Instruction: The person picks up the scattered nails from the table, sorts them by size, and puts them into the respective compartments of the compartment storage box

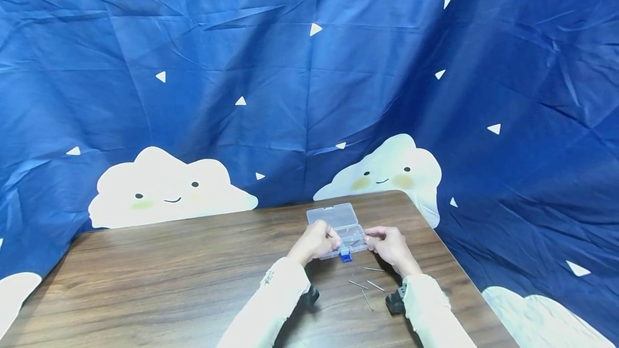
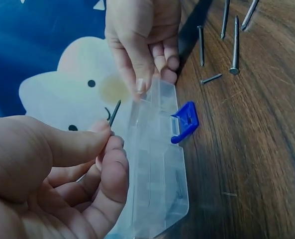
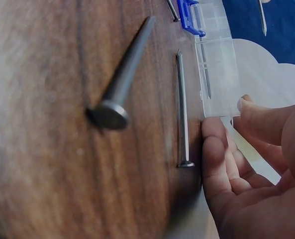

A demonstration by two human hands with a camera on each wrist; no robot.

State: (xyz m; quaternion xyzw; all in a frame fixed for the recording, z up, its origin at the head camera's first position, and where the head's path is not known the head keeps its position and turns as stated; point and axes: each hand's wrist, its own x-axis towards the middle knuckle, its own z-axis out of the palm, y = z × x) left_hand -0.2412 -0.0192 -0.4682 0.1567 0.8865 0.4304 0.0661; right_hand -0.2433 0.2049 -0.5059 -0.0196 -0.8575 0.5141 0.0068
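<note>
The work looks partway along: at least one nail (image 3: 208,82) shows inside the open clear plastic box (image 2: 183,177), while several loose nails (image 1: 358,284) remain on the bench (image 1: 169,273), nearer its front edge. The box sits toward the far right corner, between the hands: the left hand (image 1: 319,240) pinches another nail (image 2: 115,113) over it; the right hand (image 1: 388,243) grips its right end.

I see a smooth, translucent plastic box (image 2: 154,174) with a glossy plastic latch (image 2: 191,118), shiny metal nails (image 3: 183,109), smooth wood-grain tabletop (image 1: 169,273) and creased, faintly shiny cloth backdrop (image 1: 217,58); on my feed the washed-out sleeves (image 1: 271,302) seem matt cloth.
</note>
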